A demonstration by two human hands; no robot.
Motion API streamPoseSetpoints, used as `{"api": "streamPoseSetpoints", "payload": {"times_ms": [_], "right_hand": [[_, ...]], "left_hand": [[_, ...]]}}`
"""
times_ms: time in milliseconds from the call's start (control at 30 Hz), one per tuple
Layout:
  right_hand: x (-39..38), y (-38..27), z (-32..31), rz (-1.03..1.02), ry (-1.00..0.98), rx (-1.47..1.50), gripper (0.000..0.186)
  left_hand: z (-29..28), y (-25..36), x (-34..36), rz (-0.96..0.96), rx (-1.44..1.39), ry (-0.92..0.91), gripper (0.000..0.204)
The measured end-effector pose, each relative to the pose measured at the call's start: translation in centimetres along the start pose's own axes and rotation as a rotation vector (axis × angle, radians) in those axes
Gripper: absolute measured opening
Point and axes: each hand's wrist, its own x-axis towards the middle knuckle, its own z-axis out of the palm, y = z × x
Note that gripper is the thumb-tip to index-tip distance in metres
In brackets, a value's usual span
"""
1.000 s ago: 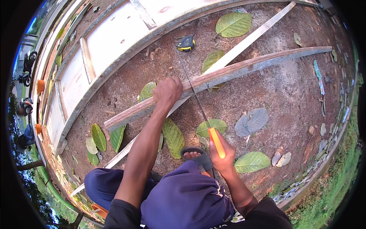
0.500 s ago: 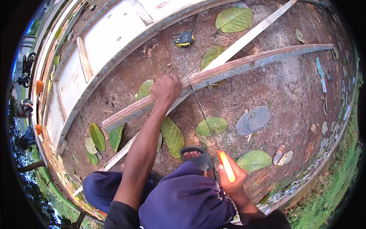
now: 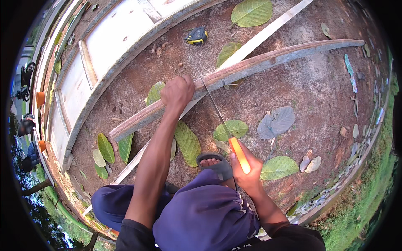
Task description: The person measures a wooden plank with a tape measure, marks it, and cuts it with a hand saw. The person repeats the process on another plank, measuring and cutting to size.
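Observation:
My left hand (image 3: pixel 177 93) is closed over a long wooden beam (image 3: pixel 259 66) and presses it from above. The beam lies across a thin pale wooden strip (image 3: pixel 268 33) on the ground. In my right hand (image 3: pixel 248 169) is the orange handle of a handsaw (image 3: pixel 218 112), my fingers wrapped round it. The thin blade crosses the beam just right of my left hand, and its tip reaches past the far side. Whether the blade has cut into the wood is too fine to make out.
A black and yellow tape measure (image 3: pixel 197 36) rests on the soil beyond the beam. At the far left stands a wood-framed panel (image 3: pixel 121 29). Large leaves (image 3: pixel 279 167) are scattered around, and my sandalled foot (image 3: pixel 215 164) is near the saw handle.
My right hand has pushed the saw forward and up-left, so more blade shows beyond the beam. My left hand keeps its hold on the beam; the whole view has shifted slightly.

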Motion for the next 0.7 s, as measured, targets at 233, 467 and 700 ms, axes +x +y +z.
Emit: {"api": "streamPoseSetpoints", "payload": {"times_ms": [233, 467, 700], "right_hand": [[2.9, 0.5, 1.4, -0.020, -0.004, -0.100, 0.039], [5.1, -0.6, 2.2, 0.025, -0.025, -0.063, 0.037], [-1.6, 0.7, -1.6, -0.136, -0.056, -0.084, 0.043]], "left_hand": [[0.1, 0.3, 0.5, 0.077, 0.002, 0.020, 0.057], [0.2, -0.1, 0.6, 0.073, 0.009, 0.099, 0.057], [-0.2, -0.3, 0.0, 0.004, 0.008, 0.032, 0.056]]}}
